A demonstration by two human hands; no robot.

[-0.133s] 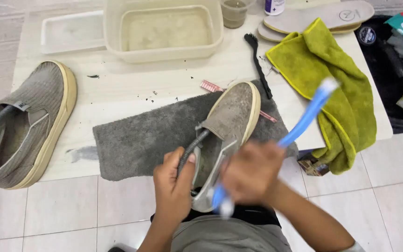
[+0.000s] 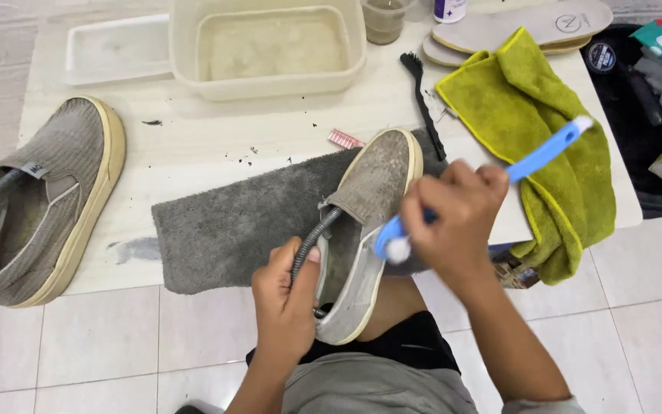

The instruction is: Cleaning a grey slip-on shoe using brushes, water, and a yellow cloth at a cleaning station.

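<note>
Swinging slightly upward, my right hand point(image 2: 453, 218) is gripping the blue plastic brush point(image 2: 534, 161); my left hand point(image 2: 285, 295) is clasping the grey slip-on shoe point(image 2: 365, 222) on the grey towel point(image 2: 231, 222), behind which the beige rectangular plastic tub point(image 2: 185, 46) is holding murky water point(image 2: 273, 44).

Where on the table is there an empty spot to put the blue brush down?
Bare table lies between the tub, the left shoe and the grey towel, with a few dark crumbs. It is crowded on the right: yellow cloth, black brush and insoles.
</note>
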